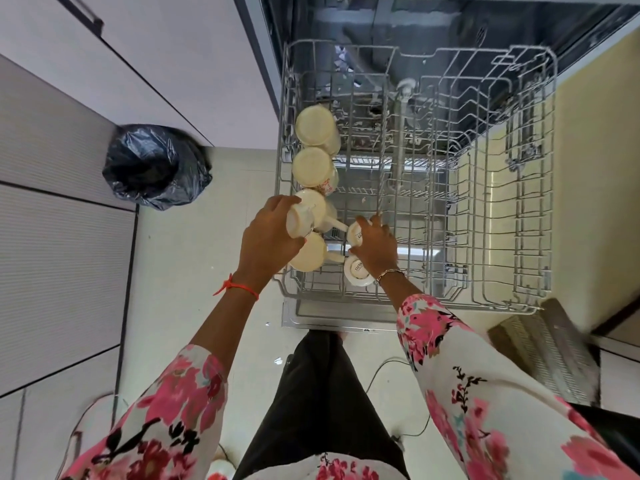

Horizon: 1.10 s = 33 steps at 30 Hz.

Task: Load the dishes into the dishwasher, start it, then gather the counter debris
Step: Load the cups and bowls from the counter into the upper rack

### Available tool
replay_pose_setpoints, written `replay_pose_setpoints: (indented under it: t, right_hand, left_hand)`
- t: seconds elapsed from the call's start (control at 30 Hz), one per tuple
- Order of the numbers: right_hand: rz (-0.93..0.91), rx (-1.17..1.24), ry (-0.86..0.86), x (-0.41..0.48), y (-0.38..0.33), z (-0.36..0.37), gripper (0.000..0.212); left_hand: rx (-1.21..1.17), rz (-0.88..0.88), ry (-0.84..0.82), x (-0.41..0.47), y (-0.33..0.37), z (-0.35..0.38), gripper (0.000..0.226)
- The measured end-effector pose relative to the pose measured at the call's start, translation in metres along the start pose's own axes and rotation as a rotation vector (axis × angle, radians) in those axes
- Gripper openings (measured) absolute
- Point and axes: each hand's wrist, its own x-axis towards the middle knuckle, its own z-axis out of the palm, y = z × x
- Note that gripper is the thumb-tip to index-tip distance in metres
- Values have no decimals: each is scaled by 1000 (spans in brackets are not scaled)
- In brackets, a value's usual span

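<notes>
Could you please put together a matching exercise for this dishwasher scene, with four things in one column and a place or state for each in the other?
Things:
1. left hand
2. right hand
3. black bin bag
4. rack

Places or states:
A. stands on the floor
B. grips a cream mug
C. pulled out of the dishwasher
D. holds a small white cup

Pairs: 1-B, 2-D, 3-A, 4-C.

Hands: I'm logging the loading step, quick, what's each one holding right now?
Left hand grips a cream ceramic mug at the grey wire rack.
Right hand grips a small white printed cup.
</notes>
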Motion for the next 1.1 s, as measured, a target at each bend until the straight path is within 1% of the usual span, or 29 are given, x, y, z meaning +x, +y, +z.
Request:
replay_pose_setpoints:
  t: [0.27,0.4,0.57,0.73,0.87,0.97,1.1]
  right_hand:
    - [30,-17,3,3,-2,6,70]
    - [57,42,11,2,-1,7,74]
    - [82,134,22,1,4,9,74]
    - [75,148,34,0,5,10,76]
    - [40,168,33,0,7,8,68]
    - [36,231,44,3,9,7,65]
    - [65,222,24,5,9,4,77]
  left_hand:
    - [-7,-20,-12,-4,-3,3,64]
    - [-3,-17,-17,-5,-3,4,64]
    - [9,-16,-14,-5,-3,3,65]
    - [10,-15,-16,-5,-3,3,66]
    - [11,-10,-16,-5,-2,2,66]
    - [15,1,-11,-4,-2,1,67]
    - [19,8,-7,-3,-2,1,66]
